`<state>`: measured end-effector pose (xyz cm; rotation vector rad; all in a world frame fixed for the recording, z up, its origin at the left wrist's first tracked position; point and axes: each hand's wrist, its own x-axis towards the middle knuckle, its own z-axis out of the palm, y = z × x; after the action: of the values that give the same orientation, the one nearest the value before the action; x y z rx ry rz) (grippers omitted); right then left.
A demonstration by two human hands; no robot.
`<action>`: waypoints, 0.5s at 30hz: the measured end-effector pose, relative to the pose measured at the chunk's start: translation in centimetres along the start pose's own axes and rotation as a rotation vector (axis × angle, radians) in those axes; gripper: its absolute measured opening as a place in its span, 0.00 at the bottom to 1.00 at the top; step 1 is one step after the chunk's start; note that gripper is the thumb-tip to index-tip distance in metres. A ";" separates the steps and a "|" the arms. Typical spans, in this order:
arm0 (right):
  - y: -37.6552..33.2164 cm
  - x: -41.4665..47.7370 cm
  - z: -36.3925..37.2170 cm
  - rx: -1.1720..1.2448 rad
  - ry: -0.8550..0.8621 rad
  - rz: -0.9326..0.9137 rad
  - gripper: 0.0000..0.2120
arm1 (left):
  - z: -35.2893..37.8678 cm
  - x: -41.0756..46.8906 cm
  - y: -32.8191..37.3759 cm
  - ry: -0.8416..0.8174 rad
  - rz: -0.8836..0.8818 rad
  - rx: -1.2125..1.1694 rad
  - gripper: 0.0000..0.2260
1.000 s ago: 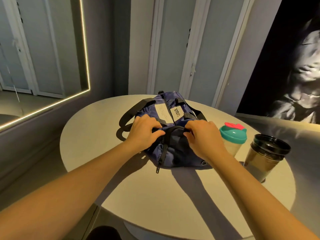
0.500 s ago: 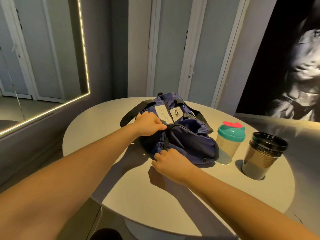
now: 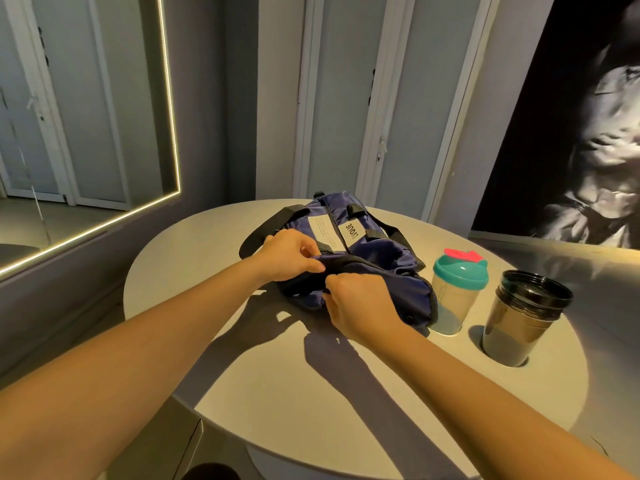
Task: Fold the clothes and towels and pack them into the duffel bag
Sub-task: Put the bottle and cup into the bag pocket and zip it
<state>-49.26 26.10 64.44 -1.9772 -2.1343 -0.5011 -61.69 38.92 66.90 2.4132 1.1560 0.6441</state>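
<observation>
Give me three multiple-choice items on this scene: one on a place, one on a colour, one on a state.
1. Where does the shaker bottle stand on the table?
A. between the duffel bag and the dark tumbler
B. on top of the bag
C. left of the bag

2. What colour is the shaker's lid?
A. yellow
B. teal
C. white

3. What are the left hand and right hand doing?
A. lying flat on the table
B. lifting the tumbler
C. gripping the bag's fabric

Key: 1 A, the bag is on its left and the tumbler on its right; 2 B, the lid is plainly teal; 3 C, both hands' fingers curl on the bag's near edge.
</observation>
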 end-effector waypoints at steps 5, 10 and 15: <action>0.5 0.2 -1.6 0.148 0.126 0.177 0.10 | 1.3 -3.5 1.2 0.432 -0.049 0.052 0.13; -0.1 -0.4 -1.8 0.224 0.089 0.280 0.10 | 6.0 -8.6 0.7 0.254 -0.113 -0.224 0.07; -0.4 -1.0 -2.0 0.296 0.118 0.336 0.08 | 7.7 -7.8 1.6 0.412 -0.031 -0.052 0.11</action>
<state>-49.74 24.41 65.93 -2.0187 -1.6488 -0.2222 -60.79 30.66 59.56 2.2754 1.3072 1.1852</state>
